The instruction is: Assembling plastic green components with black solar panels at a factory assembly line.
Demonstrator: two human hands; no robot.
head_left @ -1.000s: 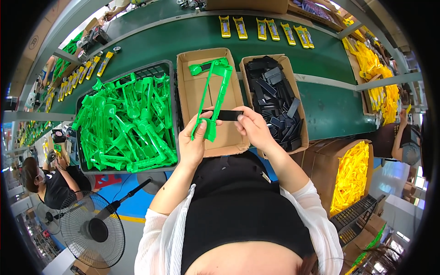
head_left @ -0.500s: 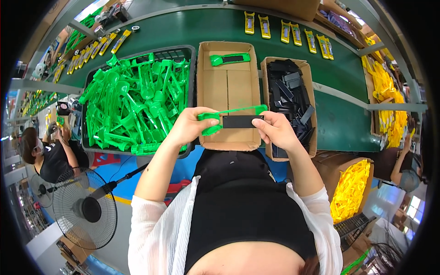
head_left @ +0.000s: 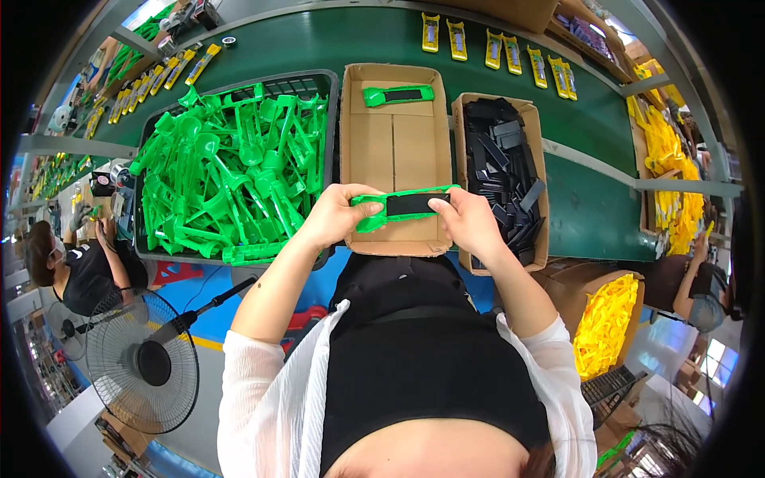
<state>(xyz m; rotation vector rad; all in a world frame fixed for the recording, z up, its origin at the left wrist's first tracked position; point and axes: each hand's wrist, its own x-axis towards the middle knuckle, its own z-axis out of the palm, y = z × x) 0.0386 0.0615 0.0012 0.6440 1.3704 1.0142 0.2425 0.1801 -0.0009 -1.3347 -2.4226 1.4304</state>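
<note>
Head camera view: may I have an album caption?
Left hand and right hand hold a green frame and black plate above a cardboard box, beside heaped green parts.

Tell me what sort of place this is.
Probably a factory assembly line: a black crate heaped with green plastic parts, yellow pieces spaced along a long green work surface, and another person at work to the left.

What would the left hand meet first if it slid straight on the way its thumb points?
Beyond the green frame it grips, the left hand would probably meet the black strip first, then the right hand. Exact depth is unclear from this view.
</note>
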